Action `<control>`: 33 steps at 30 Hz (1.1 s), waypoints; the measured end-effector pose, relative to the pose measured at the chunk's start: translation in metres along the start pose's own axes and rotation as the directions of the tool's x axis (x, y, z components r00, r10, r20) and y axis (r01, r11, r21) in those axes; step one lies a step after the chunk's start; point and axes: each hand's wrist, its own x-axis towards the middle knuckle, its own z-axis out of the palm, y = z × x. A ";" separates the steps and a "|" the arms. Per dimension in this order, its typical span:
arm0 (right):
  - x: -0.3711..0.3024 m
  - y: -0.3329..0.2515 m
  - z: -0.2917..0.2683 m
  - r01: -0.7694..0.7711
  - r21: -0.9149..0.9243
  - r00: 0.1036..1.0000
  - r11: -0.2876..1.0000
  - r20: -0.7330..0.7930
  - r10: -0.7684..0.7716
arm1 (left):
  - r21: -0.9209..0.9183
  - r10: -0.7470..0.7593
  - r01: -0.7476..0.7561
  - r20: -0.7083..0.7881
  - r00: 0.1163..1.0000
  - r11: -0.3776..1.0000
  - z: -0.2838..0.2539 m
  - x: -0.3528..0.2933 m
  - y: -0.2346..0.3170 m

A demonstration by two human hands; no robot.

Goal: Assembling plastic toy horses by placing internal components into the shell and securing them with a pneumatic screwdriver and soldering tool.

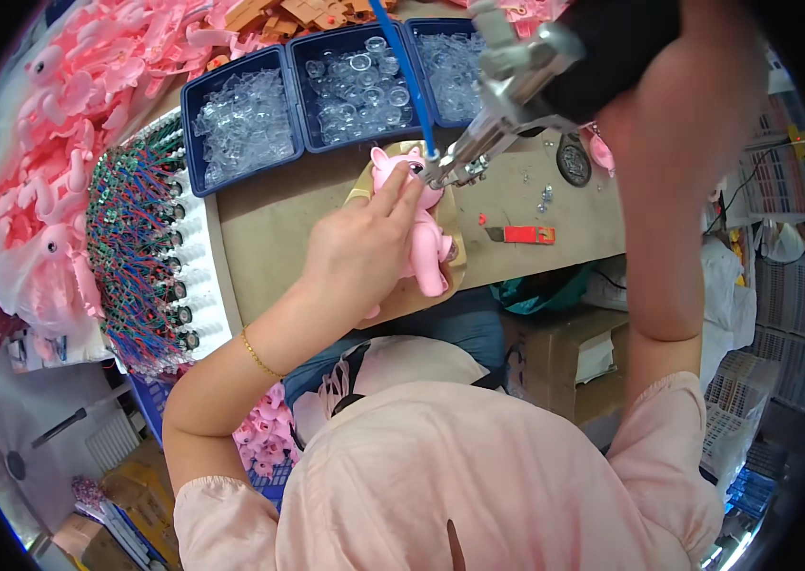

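Observation:
A pink plastic toy animal [429, 257] with ears and a dark eye lies on a tan pad [457, 228] at the middle of the workbench. My left hand [364, 249] holds it down, index and middle fingers stretched over its head and the other fingers bent around its near side. From the upper right, my right hand [688, 95] grips the black body of a power screwdriver [507, 105], a metal tool with a long slanted nose. Its tip meets the toy's head beside my left fingertips. My right fingers are partly hidden and blurred.
Blue bins [242, 124] of clear plastic parts line the back. Pink toy parts [59, 171] pile at left, beside bundled coloured wires [136, 247]. A red-handled cutter [526, 235], loose screws [545, 198] and a dark round part [573, 160] lie right. A blue tube [407, 71] hangs down.

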 end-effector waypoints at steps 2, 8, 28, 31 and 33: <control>-0.007 0.001 -0.004 -0.031 0.000 0.999 1.000 0.009 0.031 | 0.043 -0.031 0.029 0.029 0.999 0.999 -0.001 0.000 0.002; -0.021 0.011 -0.008 -0.140 0.028 0.989 0.990 0.050 0.139 | 0.003 -0.032 0.032 -0.054 0.998 0.999 0.004 -0.001 0.000; -0.046 -0.027 -0.017 -0.155 0.097 0.963 0.983 0.237 0.129 | -0.109 -0.083 0.069 -0.127 0.988 0.992 0.010 -0.004 -0.003; -0.057 -0.024 -0.024 -0.161 0.141 0.945 0.977 0.307 0.112 | -0.105 -0.070 0.058 -0.110 0.991 0.993 0.007 -0.004 -0.003; -0.061 -0.019 -0.028 -0.170 0.171 0.930 0.971 0.354 0.100 | -0.135 -0.112 0.103 -0.063 0.992 0.985 0.005 -0.002 -0.001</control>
